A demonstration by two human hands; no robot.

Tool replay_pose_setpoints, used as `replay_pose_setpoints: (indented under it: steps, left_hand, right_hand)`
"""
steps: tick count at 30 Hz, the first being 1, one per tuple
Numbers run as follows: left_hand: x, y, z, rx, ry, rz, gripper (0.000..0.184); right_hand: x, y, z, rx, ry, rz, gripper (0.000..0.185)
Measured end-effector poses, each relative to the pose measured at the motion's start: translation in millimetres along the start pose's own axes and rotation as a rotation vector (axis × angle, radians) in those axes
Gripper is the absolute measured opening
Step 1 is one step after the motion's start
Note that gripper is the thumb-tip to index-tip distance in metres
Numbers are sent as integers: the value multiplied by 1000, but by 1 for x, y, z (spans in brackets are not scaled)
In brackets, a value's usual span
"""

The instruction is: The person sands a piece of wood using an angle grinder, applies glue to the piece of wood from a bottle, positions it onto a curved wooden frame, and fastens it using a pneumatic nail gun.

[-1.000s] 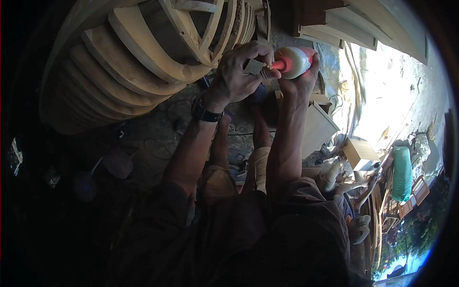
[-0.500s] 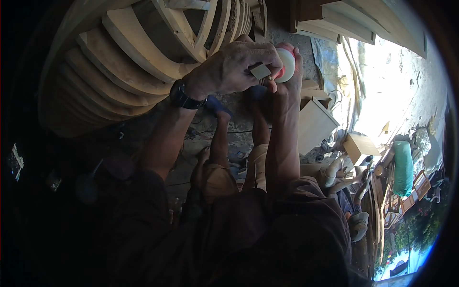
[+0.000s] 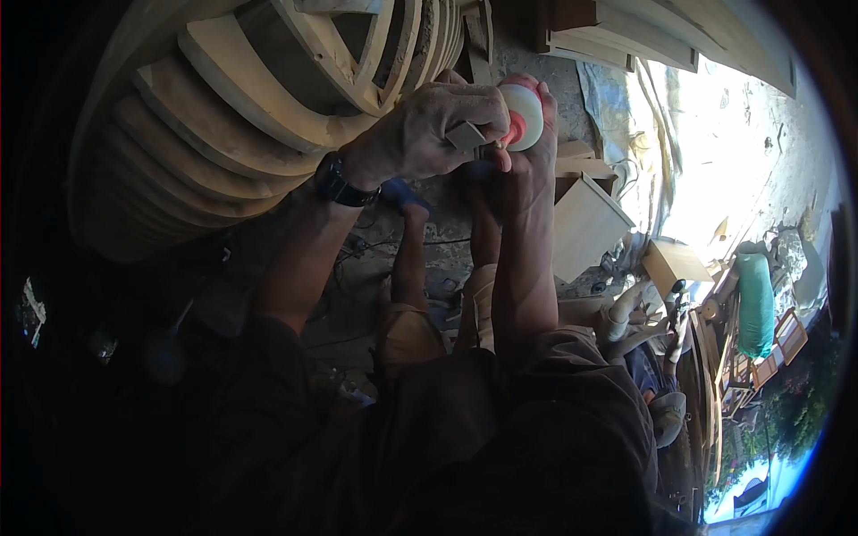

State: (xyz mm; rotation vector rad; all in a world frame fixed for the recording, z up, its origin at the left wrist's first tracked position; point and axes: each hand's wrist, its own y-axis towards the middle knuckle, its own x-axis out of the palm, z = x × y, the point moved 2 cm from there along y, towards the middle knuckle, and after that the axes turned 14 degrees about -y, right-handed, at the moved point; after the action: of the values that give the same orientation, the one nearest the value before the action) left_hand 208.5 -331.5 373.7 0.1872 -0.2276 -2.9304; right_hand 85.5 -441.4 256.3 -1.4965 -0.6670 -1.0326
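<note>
A single view looks from the person's head, forward and steeply down over the shirt [image 3: 429, 420]; the hands [image 3: 433, 129] sit close, above centre, with the floor [image 3: 447, 252] farther off beneath them. The wide lens curves the surroundings and darkens towards the corners.

Strong daylight comes from the right, where the floor [image 3: 728, 161] burns out to flat white and loses its detail. The left side and bottom sink into deep shadow, leaving the shirt [image 3: 429, 438] almost black. Softer light shades the wooden ribs [image 3: 246, 94] and picks out the bottle [image 3: 530, 116], both fairly clear. Wide-angle distortion bends shapes toward the dark, rounded border, with a blue fringe at lower right.
</note>
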Motion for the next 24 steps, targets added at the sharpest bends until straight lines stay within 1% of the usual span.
replay_pose_setpoints:
  steps: [1, 3, 5, 6, 8, 9, 11, 13, 14, 15, 16, 17, 19, 20, 22, 24]
  left_hand:
    - [1, -1, -1, -15, -46, 20, 25]
    - [4, -1, -1, -29, -92, 38, 24]
    - [4, -1, -1, -94, -193, 162, 22]
    - [4, 1, 0, -93, -193, 161, 22]
    - [1, 4, 5, -7, -131, 148, 21]
    - [1, 3, 3, -7, -130, 149, 21]
    - [1, 1, 2, 62, -67, 146, 22]
    - [1, 1, 6, 69, -29, 162, 21]
    - [2, 0, 9, 77, 9, 178, 21]
    - [4, -2, 10, 76, 10, 177, 21]
    - [7, -6, 9, 6, -22, 224, 20]
    - [8, -9, 8, -66, -53, 271, 21]
    - [9, -12, 12, -71, -50, 270, 22]
    - [10, -13, 13, -76, -49, 272, 23]
    - [13, -14, 14, -59, -44, 297, 24]
    - [15, -17, 14, -43, -41, 322, 25]
  right_hand:
    - [4, -1, 1, -2, 49, -24, 27]
    - [7, -1, 2, -27, 31, 4, 26]
    - [8, 0, 2, -49, 13, 30, 25]
    - [7, 0, 2, -43, 45, 28, 26]
    - [6, -1, 3, -36, 77, 28, 26]
    - [6, -1, 2, -50, 32, 20, 26]
    - [5, -1, 3, -63, -11, 11, 26]
    - [5, -4, 2, -163, -144, 172, 30]
    - [6, -6, 2, -163, -143, 173, 30]
    - [8, -9, -1, -189, -149, 203, 34]
    - [9, -11, -3, -216, -155, 233, 38]
    - [8, -11, -6, -216, -153, 233, 38]
    - [2, -12, -12, -257, -141, 271, 47]
    - [-1, -13, -14, -257, -140, 271, 47]
    - [1, -16, -19, -344, -267, 325, 51]
    - [2, -17, -23, -384, -300, 355, 52]
